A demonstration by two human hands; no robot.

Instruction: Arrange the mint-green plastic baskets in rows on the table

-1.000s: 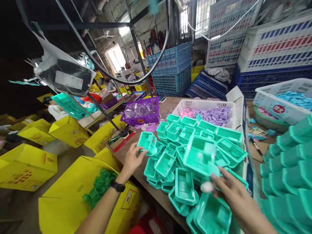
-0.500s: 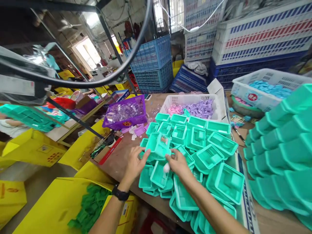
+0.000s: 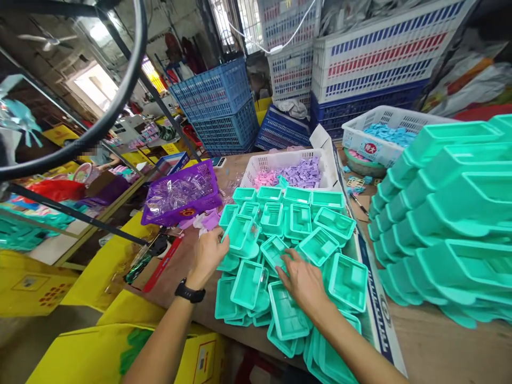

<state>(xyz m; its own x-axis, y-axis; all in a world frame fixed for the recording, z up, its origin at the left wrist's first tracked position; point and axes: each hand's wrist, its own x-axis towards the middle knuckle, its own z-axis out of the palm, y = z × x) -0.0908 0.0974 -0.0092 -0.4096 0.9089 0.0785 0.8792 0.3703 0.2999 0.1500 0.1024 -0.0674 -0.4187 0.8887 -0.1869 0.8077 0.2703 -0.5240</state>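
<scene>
In the left hand [image 3: 207,255], a teal tray [image 3: 242,235] is pinched by its near edge and hangs tilted over the loose pile [image 3: 280,266] on the table [image 3: 432,352]. Just to the right of it, the right hand [image 3: 303,280] lies open, fingers spread on the trays of the pile, gripping nothing. The grip on the tray looks thin, so it may slip and drop. Beyond the left hand a purple basket [image 3: 180,200] stands near; a swing could knock it. Far right of the right hand, tall tray stacks [image 3: 452,213] lean and may slide if the table is bumped.
</scene>
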